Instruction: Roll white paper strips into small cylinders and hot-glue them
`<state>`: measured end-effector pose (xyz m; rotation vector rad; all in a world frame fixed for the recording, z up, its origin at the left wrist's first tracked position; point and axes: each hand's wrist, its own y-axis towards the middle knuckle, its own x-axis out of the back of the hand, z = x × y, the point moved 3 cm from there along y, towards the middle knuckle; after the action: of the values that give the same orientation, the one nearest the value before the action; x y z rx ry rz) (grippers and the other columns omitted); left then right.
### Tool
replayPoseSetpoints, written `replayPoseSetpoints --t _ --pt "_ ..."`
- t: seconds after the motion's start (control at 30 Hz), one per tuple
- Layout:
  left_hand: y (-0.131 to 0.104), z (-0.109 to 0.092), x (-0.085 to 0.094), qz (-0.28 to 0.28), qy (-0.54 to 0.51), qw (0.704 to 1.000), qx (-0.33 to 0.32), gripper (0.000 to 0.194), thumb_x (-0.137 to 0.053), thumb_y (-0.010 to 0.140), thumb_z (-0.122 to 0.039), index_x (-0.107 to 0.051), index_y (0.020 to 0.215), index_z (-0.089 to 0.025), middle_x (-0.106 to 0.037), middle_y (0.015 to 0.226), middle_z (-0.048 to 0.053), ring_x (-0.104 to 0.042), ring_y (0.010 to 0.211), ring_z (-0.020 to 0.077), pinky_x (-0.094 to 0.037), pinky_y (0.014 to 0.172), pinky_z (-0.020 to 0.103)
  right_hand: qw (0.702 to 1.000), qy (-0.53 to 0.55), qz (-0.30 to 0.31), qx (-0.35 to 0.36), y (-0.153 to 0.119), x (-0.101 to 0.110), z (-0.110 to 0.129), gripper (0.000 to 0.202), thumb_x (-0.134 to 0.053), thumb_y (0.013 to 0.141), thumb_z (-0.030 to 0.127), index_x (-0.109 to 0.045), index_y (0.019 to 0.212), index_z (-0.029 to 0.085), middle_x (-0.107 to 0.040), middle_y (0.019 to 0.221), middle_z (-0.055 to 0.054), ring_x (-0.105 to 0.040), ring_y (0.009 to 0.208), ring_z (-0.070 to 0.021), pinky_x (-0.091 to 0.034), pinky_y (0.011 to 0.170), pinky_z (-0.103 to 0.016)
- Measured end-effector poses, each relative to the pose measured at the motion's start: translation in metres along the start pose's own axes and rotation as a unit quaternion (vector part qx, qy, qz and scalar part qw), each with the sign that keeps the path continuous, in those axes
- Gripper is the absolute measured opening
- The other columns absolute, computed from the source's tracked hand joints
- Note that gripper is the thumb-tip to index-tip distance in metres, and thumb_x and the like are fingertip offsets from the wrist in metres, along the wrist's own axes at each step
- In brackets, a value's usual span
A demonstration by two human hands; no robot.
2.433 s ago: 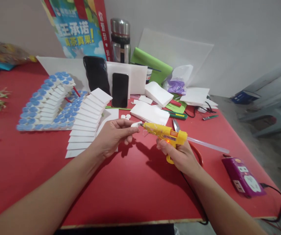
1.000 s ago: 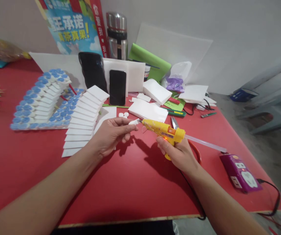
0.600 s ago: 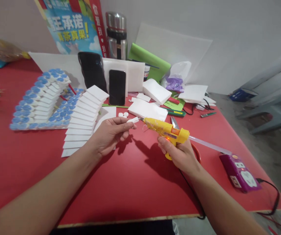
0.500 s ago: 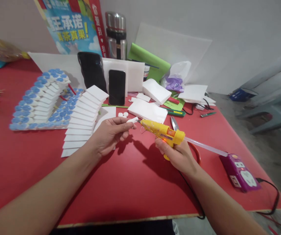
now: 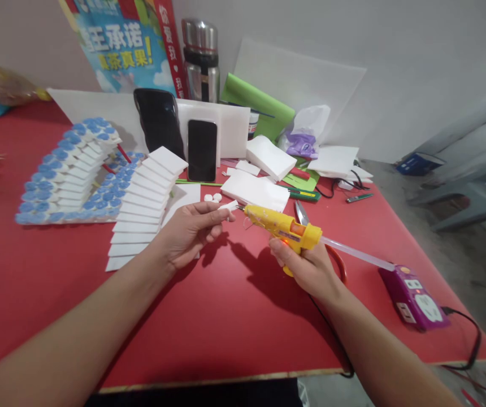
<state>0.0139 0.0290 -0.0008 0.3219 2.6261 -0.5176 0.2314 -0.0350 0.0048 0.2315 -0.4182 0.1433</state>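
Between the thumb and fingers of my left hand (image 5: 194, 230) is a small white piece (image 5: 228, 206), closed in a pinch; its exact kind is too small to tell. My right hand (image 5: 311, 265) is wrapped round a yellow hot glue gun (image 5: 283, 228), its nozzle at the white piece's right end. A clear glue stick (image 5: 357, 254) sticks out of the gun's back, and a red light glows on its side. Just beyond my left fingers lie several small white round pieces (image 5: 208, 198). A fanned stair of white foam boards (image 5: 137, 223) stands left of my left hand.
A blue-and-white curved model (image 5: 48, 200) sits at the left. Two phones (image 5: 203, 150) lean upright at the back, near a steel thermos (image 5: 201, 62). White board stacks (image 5: 255, 191), a green cutter (image 5: 304, 195) and scissors (image 5: 301, 213) lie beyond the gun. A purple power strip (image 5: 415, 299) stands at right.
The glue gun has shifted very slightly to the right, its nozzle still by the white piece. Both hands keep their hold; little else differs.
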Motion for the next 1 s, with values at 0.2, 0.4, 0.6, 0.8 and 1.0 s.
replayPoseSetpoints --t 0.2,0.4,0.6,0.8,1.0 --pt "-0.001 -0.001 -0.001 0.006 -0.005 1.000 0.000 0.029 -0.099 0.061 -0.024 -0.078 0.074 -0.009 -0.071 0.067 0.001 -0.047 0.043 -0.0010 -0.034 0.038 0.009 1.000 -0.005 0.016 0.001 0.000 -0.002 0.000 0.036 -0.058 0.102 0.053 -0.074 0.102 0.020 -0.056 0.062 0.000 -0.055 0.060 -0.0164 -0.045 0.055 -0.028" --pt "-0.001 -0.001 -0.002 0.002 -0.015 1.000 0.004 0.031 -0.100 0.057 -0.023 -0.077 0.071 -0.009 -0.068 0.061 0.000 -0.045 0.042 -0.0003 -0.034 0.036 0.009 1.000 0.005 -0.001 -0.013 0.000 -0.001 -0.005 0.035 -0.060 0.101 0.053 -0.073 0.092 0.022 -0.053 0.059 0.001 -0.054 0.060 -0.0168 -0.045 0.056 -0.029" --pt "-0.002 -0.004 -0.004 0.001 -0.018 1.000 0.016 0.034 -0.101 0.055 -0.025 -0.075 0.070 -0.009 -0.066 0.060 0.000 -0.045 0.043 0.0000 -0.032 0.035 0.009 0.999 0.011 -0.017 -0.031 0.000 0.001 -0.007 0.038 -0.062 0.099 0.054 -0.066 0.079 0.022 -0.050 0.057 0.001 -0.050 0.056 -0.0156 -0.040 0.052 -0.028" --pt "0.000 -0.001 0.000 -0.004 -0.003 1.000 0.003 0.033 -0.100 0.057 -0.025 -0.075 0.072 -0.010 -0.072 0.071 0.002 -0.046 0.044 -0.0005 -0.035 0.037 0.010 0.997 0.012 -0.061 -0.053 0.004 0.012 -0.004 0.046 -0.061 0.098 0.056 -0.055 0.069 0.021 -0.051 0.060 0.002 -0.047 0.054 -0.0126 -0.038 0.052 -0.028" --pt "0.003 0.002 0.006 0.012 0.024 1.000 -0.015 0.027 -0.097 0.066 -0.027 -0.077 0.076 -0.012 -0.073 0.076 0.003 -0.048 0.045 0.0007 -0.042 0.041 0.013 0.979 -0.092 -0.122 -0.135 -0.004 0.060 -0.011 0.045 -0.066 0.092 0.058 -0.064 0.070 0.019 -0.061 0.063 -0.002 -0.054 0.057 -0.0147 -0.041 0.051 -0.027"
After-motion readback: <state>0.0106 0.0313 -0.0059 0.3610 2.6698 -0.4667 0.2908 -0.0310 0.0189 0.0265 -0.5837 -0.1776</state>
